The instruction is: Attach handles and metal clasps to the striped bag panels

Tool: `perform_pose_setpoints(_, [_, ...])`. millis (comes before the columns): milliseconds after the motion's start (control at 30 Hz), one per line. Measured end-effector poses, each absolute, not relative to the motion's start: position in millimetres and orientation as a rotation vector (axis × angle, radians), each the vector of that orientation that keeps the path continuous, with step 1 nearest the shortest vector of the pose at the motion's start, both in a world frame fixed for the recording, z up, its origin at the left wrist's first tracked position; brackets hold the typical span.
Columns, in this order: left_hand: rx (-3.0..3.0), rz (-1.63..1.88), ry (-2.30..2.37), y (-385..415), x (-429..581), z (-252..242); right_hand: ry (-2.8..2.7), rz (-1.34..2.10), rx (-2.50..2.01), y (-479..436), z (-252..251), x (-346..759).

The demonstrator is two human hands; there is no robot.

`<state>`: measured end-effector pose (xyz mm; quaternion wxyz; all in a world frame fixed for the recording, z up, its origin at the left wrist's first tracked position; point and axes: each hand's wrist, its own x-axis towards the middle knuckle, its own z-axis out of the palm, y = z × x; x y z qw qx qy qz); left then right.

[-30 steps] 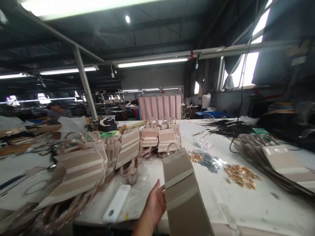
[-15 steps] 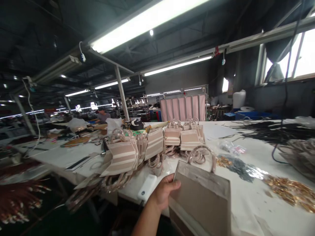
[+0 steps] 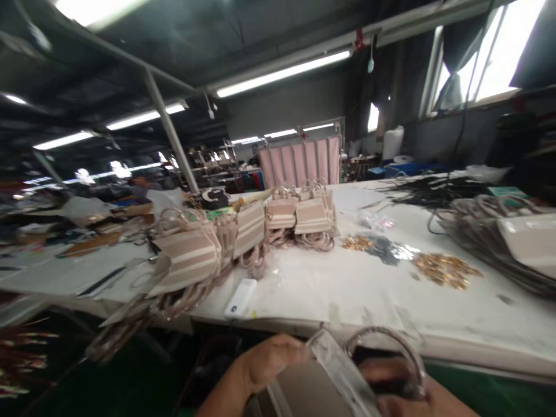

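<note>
Where the floor shows below its front edge, the white table point(image 3: 299, 295) stretches across the view, bearing a pile of striped bags point(image 3: 186, 260) on the left and a flat stack point(image 3: 527, 240) at the far right. Nearer than all of that, at the bottom of the view and just short of the table edge, one beige striped bag point(image 3: 304, 394) lies tilted between the two hands, its lower part out of frame. Its top edge, covered in clear film point(image 3: 341, 373), slants from upper left to lower right, so the body falls toward the left hand point(image 3: 273, 362) and the handle side faces the right. The left hand is closed over the upper corner, fingers bent onto it. Nearer to the handle point(image 3: 377, 331), a loop standing out beyond that edge, is the right hand point(image 3: 397, 405), its fingers curled beside and behind it; blur hides whether they grip the loop or the edge. Smallest, loose gold pieces point(image 3: 445, 270) lie well apart on the tabletop.
</note>
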<state>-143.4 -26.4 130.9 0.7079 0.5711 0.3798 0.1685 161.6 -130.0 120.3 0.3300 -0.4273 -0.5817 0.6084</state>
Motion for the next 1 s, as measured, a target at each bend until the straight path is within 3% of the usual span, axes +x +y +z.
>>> perform_pose_setpoints(100, [1.13,0.273,0.792,-16,-133,117,-1.63,1.496,-1.064,-135,119,170])
perform_pose_setpoints(267, [1.384,0.191,0.56,7,-110,125,-1.609,1.437,-0.946,-134,113,180])
perform_pose_setpoints(400, [1.345,0.171,0.471,13,-95,126,-1.526,1.547,-1.045,-141,102,184])
perform_pose_setpoints(733, [1.224,0.232,0.773,21,-75,117,-1.349,1.514,-1.228,-144,65,191])
perform_pose_setpoints(1000, [1.323,0.297,0.852,34,-56,112,-1.148,1.637,-1.102,-131,52,194])
